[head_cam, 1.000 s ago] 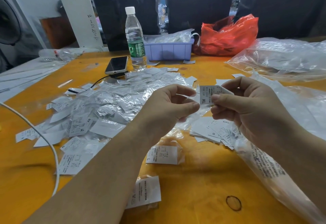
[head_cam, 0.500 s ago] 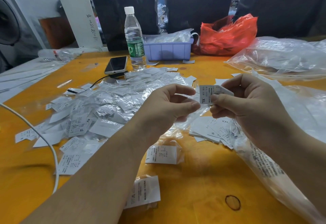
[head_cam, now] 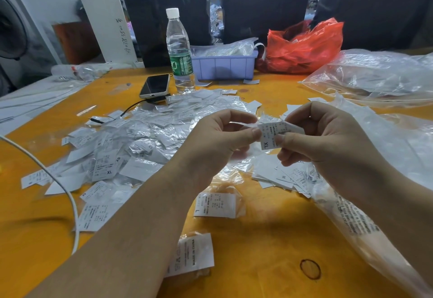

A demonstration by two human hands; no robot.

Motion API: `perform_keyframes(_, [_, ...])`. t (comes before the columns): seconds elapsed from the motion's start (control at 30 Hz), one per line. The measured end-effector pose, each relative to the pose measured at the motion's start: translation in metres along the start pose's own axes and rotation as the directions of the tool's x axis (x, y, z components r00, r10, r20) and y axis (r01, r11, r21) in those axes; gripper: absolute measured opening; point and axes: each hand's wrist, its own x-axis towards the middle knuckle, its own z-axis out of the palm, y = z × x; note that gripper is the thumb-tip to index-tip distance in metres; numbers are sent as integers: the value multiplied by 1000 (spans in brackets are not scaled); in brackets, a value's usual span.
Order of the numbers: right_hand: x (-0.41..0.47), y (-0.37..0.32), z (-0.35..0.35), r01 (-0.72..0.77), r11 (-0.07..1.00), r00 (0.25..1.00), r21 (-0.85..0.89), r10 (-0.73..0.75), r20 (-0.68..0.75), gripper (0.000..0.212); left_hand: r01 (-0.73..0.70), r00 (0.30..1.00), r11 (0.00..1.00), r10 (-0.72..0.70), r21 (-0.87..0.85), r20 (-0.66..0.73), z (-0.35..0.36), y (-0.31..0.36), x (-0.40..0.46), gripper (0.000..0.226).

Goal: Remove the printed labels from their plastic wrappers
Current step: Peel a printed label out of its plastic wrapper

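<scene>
Head camera looks down at a yellow-orange wooden table (head_cam: 269, 250) with two bare hands held up over it. Left hand (head_cam: 218, 143) has its fingers curled, and its thumb and first finger pinch the left edge of a small white paper label marked XL (head_cam: 271, 134). Right hand (head_cam: 328, 143) is curled too, and its thumb and fingers pinch the right side of the same label. A bit of thin clear plastic wrapper (head_cam: 243, 123) shows around the label by the left fingertips. The label is in the air between the two hands, above the table.

Under the right hand lies a small stack of bare white labels (head_cam: 278, 175). To the left is a big messy pile of white labels in shiny clear wrappers (head_cam: 150, 138). Near the front, one wrapped label marked L (head_cam: 214, 205) lies flat, and another wrapped label (head_cam: 192, 255) lies partly under the left arm.

At the back stands a clear plastic water bottle with a green band (head_cam: 179, 51), next to a dark phone (head_cam: 155, 85) and a light purple plastic bin (head_cam: 222, 66). A red plastic bag (head_cam: 304, 46) sits beside the bin. Big clear plastic bags (head_cam: 375, 74) lie on the right. A white cable (head_cam: 58, 180) curves across the left side.
</scene>
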Motion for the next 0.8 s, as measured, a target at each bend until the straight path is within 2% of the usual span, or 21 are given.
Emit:
perform_keyframes(0.3, [0, -2, -1, -22, 1000, 997, 7, 21, 71, 20, -20, 1000, 1000, 21, 21, -22, 1, 0, 1, 15])
perform_keyframes(0.47, [-2, 0, 2, -40, 999, 995, 22, 38, 95, 19, -16, 1000, 1000, 16, 21, 27, 4, -2, -1, 18])
perform_keyframes(0.6, [-1, -2, 1, -92, 996, 992, 11, 91, 90, 33, -15, 999, 1000, 15, 16, 30, 3, -1, -1, 19])
perform_keyframes(0.7, [3, -2, -3, -90, 994, 996, 57, 89, 18, 10, 0, 1000, 1000, 0, -18, 24, 1, 0, 0, 22])
perform_keyframes(0.8, [2, 2, -4, -54, 998, 998, 39, 54, -9, 15, 3, 1000, 999, -1, -39, 26, 2, -1, 0, 23])
